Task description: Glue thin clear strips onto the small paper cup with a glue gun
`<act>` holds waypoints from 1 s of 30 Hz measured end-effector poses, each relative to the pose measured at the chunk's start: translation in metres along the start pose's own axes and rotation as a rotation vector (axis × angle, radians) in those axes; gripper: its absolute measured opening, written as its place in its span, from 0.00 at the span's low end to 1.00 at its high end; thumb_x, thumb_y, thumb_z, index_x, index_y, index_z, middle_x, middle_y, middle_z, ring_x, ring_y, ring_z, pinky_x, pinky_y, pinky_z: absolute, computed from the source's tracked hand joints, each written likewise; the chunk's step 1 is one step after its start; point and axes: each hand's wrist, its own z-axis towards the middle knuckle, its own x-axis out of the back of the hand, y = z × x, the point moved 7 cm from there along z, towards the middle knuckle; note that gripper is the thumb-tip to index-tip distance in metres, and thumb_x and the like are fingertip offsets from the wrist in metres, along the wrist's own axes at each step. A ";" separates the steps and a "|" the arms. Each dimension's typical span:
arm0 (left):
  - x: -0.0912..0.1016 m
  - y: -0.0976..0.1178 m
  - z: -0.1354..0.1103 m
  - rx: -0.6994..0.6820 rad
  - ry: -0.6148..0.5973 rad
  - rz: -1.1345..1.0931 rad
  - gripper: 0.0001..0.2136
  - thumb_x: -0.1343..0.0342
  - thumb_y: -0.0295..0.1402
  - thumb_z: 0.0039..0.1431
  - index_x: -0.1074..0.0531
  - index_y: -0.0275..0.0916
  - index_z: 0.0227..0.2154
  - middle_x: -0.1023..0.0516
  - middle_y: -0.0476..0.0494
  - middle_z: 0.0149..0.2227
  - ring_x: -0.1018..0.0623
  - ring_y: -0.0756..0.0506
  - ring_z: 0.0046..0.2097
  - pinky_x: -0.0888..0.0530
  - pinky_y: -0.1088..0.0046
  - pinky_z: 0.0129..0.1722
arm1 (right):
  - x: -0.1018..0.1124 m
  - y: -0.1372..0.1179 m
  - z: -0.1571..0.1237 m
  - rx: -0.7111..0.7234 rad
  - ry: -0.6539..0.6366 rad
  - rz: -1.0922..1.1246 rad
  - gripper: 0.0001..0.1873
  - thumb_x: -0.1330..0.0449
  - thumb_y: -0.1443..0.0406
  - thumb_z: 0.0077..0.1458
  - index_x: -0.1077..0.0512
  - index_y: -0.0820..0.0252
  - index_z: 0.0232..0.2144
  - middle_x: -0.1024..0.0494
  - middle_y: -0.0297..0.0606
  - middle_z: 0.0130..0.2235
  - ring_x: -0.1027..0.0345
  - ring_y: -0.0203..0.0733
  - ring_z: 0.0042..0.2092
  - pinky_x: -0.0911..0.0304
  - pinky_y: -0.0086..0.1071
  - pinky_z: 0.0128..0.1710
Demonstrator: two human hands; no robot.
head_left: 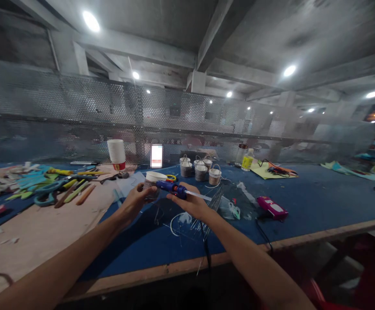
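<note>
In the head view, my left hand [136, 199] is closed around a small cup [155, 176] with a white rim and a darker lower wall. My right hand [189, 201] grips a blue hot glue gun [172, 188], whose front end reaches the side of the cup; whether they touch I cannot tell. A clear glue stick [198, 195] sticks out of the gun's back, and a black cord hangs below my wrist. Several small buckets with wire handles [201, 171] stand just beyond. Thin wires [211, 206] lie loose beside my right hand.
Stacked paper cups [116, 154], scissors [50, 191] and several craft tools lie to the left. A magenta device [272, 208], a yellow-labelled bottle [247, 159] and yellow paper [264, 169] are on the right. A perforated metal screen [174, 112] rises behind the blue tabletop.
</note>
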 end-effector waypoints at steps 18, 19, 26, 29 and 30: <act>0.004 0.007 -0.003 -0.103 0.096 0.186 0.24 0.21 0.35 0.36 0.26 0.43 0.36 0.22 0.46 0.36 0.22 0.40 0.40 0.26 0.66 0.40 | -0.004 -0.001 -0.002 -0.005 -0.007 0.003 0.15 0.33 0.51 0.62 0.20 0.56 0.43 0.22 0.36 0.34 0.29 0.46 0.38 0.29 0.38 0.43; 0.003 0.008 -0.004 -0.105 0.093 0.187 0.24 0.21 0.34 0.36 0.26 0.43 0.36 0.22 0.46 0.36 0.22 0.40 0.40 0.26 0.67 0.40 | -0.005 0.000 -0.002 -0.012 -0.010 0.013 0.15 0.33 0.51 0.62 0.20 0.55 0.42 0.22 0.36 0.33 0.28 0.46 0.39 0.29 0.38 0.42; -0.003 0.013 -0.010 -0.115 0.090 0.191 0.23 0.20 0.35 0.35 0.25 0.45 0.34 0.22 0.45 0.35 0.22 0.36 0.43 0.26 0.64 0.40 | -0.008 0.012 0.000 -0.069 0.054 0.252 0.20 0.31 0.49 0.58 0.20 0.58 0.42 0.20 0.37 0.38 0.27 0.45 0.42 0.29 0.36 0.43; -0.002 0.009 -0.007 -0.076 0.074 0.231 0.23 0.20 0.37 0.36 0.26 0.45 0.35 0.21 0.44 0.35 0.21 0.34 0.45 0.25 0.62 0.42 | -0.005 0.012 0.001 -0.116 0.104 0.359 0.22 0.29 0.49 0.56 0.19 0.59 0.44 0.19 0.37 0.38 0.26 0.43 0.40 0.29 0.35 0.41; -0.001 0.007 -0.005 -0.057 0.068 0.254 0.23 0.20 0.38 0.37 0.26 0.45 0.35 0.20 0.44 0.35 0.20 0.33 0.45 0.24 0.61 0.43 | -0.004 0.013 0.001 -0.154 0.106 0.377 0.24 0.29 0.47 0.55 0.19 0.59 0.43 0.19 0.36 0.35 0.28 0.41 0.37 0.29 0.34 0.38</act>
